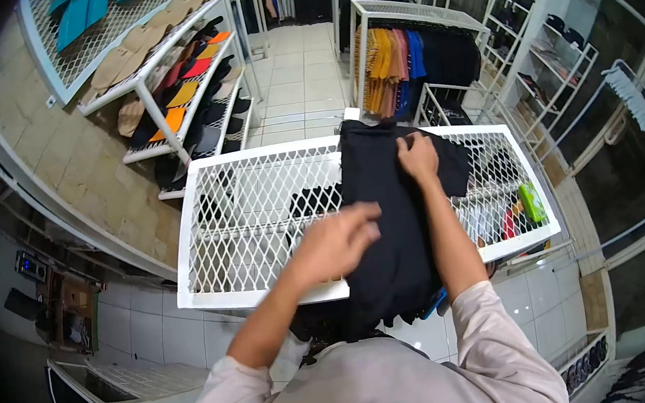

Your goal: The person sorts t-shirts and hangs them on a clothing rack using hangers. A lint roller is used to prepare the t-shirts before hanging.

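Note:
A black shirt (387, 242) lies partly folded across the white mesh table (253, 153), its lower end hanging over the near edge toward my body. What looks like a sleeve spreads to the right over the mesh. My right hand (418, 157) is on the upper right part of the cloth, its fingers bent and gripping the fabric. Slightly blurred, my left hand (335, 241) hovers at the shirt's left edge with thumb and fingers apart and nothing between them.
A bright green packet (532, 203) is at the table's right end. Caps fill a white shelf (143, 90) at the left. Hanging shirts (391, 66) stand on a rack beyond the table. A tiled aisle (292, 77) runs between them.

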### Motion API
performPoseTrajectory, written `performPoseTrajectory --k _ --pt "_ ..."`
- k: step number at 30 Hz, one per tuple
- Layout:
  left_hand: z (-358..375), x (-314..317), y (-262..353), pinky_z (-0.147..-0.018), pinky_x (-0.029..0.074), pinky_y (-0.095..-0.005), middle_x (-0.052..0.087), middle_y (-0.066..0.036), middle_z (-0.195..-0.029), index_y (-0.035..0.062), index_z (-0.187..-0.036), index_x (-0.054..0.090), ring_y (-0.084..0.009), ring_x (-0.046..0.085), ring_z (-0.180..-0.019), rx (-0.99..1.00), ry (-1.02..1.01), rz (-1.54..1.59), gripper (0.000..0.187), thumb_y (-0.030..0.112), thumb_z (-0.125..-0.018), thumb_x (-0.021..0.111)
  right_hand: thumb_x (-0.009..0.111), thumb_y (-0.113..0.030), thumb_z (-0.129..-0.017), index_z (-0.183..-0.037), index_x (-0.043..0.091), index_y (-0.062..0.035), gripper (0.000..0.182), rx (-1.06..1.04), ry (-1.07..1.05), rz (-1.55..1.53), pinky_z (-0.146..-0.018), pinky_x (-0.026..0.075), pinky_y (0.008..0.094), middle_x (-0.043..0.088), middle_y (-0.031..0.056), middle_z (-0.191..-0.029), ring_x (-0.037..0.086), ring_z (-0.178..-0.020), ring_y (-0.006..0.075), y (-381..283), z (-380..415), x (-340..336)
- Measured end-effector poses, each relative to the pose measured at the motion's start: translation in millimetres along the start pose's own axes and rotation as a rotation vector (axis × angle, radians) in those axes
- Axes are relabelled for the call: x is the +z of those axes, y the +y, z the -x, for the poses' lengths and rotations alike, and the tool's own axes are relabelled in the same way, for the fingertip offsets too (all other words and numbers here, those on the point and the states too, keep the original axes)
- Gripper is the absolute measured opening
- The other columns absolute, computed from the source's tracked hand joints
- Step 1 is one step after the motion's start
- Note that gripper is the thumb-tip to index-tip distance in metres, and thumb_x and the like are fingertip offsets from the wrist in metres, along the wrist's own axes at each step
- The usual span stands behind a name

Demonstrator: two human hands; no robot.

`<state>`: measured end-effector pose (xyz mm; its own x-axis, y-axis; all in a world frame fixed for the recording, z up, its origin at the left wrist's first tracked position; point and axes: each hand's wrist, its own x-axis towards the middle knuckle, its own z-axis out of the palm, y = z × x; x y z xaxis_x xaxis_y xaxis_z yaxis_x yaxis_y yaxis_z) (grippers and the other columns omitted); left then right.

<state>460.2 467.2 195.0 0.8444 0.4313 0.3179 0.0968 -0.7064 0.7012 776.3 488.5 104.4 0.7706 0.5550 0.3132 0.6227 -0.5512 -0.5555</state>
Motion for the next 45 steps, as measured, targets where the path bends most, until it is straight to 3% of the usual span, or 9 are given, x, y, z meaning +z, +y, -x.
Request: performPoseTrajectory --k 6,9,16,28,33,37,39,41,45 --pt "-138 27 -138 -0.094 0.051 -0.0504 0.072 -0.020 -0.109 0.0032 -0.113 0.074 -0.0409 0.066 -0.108 -0.141 0.416 -0.360 0.038 0.037 -0.100 0.062 0.070 -0.028 -0.091 -0.106 0.070 -0.0089 0.024 -0.209 0.179 -0.051 -0.092 0.049 0.0494 0.062 0.0165 -0.107 0.061 -0.105 0.0374 21 18 28" --pt "-166 34 -166 -0.095 0.051 -0.0500 0.073 -0.019 -0.109 0.0047 -0.104 0.075 -0.0408 0.064 -0.111 -0.281 0.361 -0.420 0.037 0.040 -0.096 0.067 0.071 -0.027 -0.090 -0.106 0.068 -0.0086 0.024 -0.199 0.202 -0.045 -0.092 0.048 0.0491 0.061 0.0156 -0.107 0.060 -0.106 0.0368 17 22 28" --pt "-174 20 -184 -0.069 0.053 -0.0403 0.072 -0.014 -0.079 0.0017 -0.087 0.068 -0.0292 0.070 -0.074 -0.262 0.344 -0.200 0.032 0.032 -0.091 0.076 0.072 -0.025 -0.089 -0.104 0.067 -0.0079 0.024 -0.157 0.165 -0.068 -0.094 0.046 0.0479 0.061 0.0149 -0.107 0.059 -0.105 0.0353 15 22 25" --pt "-182 35 -178 -0.077 0.054 -0.0441 0.071 -0.010 -0.097 0.0098 -0.100 0.070 -0.0291 0.070 -0.089 -0.086 0.394 -0.335 0.015 0.022 -0.092 0.074 0.070 -0.024 -0.089 -0.106 0.065 -0.0081 0.024 -0.176 0.186 -0.037 -0.094 0.046 0.0491 0.060 0.0162 -0.107 0.058 -0.106 0.0371 9 22 23" --pt "-198 31 -202 -0.083 0.050 -0.0563 0.070 -0.025 -0.093 0.0075 -0.112 0.055 -0.0498 0.066 -0.093 -0.195 0.503 -0.160 0.020 0.025 -0.104 0.052 0.071 -0.024 -0.088 -0.105 0.065 -0.0081 0.024 -0.159 0.174 -0.055 -0.094 0.046 0.0495 0.060 0.0160 -0.107 0.058 -0.107 0.0369 10 22 20" --pt "-211 -10 -232 -0.089 0.049 -0.0514 0.066 -0.029 -0.104 0.0035 -0.116 0.053 -0.0473 0.064 -0.099 -0.306 0.798 0.009 0.027 0.029 -0.106 0.053 0.071 -0.024 -0.089 -0.105 0.065 -0.0075 0.024 -0.172 0.170 -0.051 -0.094 0.046 0.0497 0.060 0.0160 -0.107 0.059 -0.106 0.0365 11 25 21" --pt "-204 -53 -232 -0.092 0.047 -0.0526 0.066 -0.030 -0.111 0.0056 -0.115 0.054 -0.0491 0.063 -0.106 -0.192 0.754 -0.121 0.027 0.031 -0.106 0.052 0.070 -0.024 -0.089 -0.106 0.064 -0.0073 0.025 -0.179 0.170 -0.041 -0.093 0.046 0.0495 0.060 0.0160 -0.107 0.059 -0.106 0.0366 11 24 20" --pt "-192 -102 -209 -0.082 0.049 -0.0595 0.069 -0.029 -0.095 0.0102 -0.113 0.055 -0.0531 0.065 -0.094 -0.219 0.668 -0.383 0.022 0.030 -0.104 0.050 0.069 -0.025 -0.089 -0.106 0.065 -0.0073 0.025 -0.178 0.170 -0.030 -0.093 0.047 0.0494 0.061 0.0164 -0.108 0.059 -0.106 0.0366 11 24 20" --pt "-155 -177 -186 -0.074 0.051 -0.0571 0.072 -0.023 -0.088 0.0099 -0.109 0.055 -0.0463 0.069 -0.086 -0.289 0.557 -0.815 0.018 0.027 -0.103 0.053 0.068 -0.026 -0.090 -0.108 0.065 -0.0074 0.026 -0.171 0.148 -0.002 -0.094 0.047 0.0495 0.062 0.0170 -0.110 0.060 -0.107 0.0373 10 22 19"
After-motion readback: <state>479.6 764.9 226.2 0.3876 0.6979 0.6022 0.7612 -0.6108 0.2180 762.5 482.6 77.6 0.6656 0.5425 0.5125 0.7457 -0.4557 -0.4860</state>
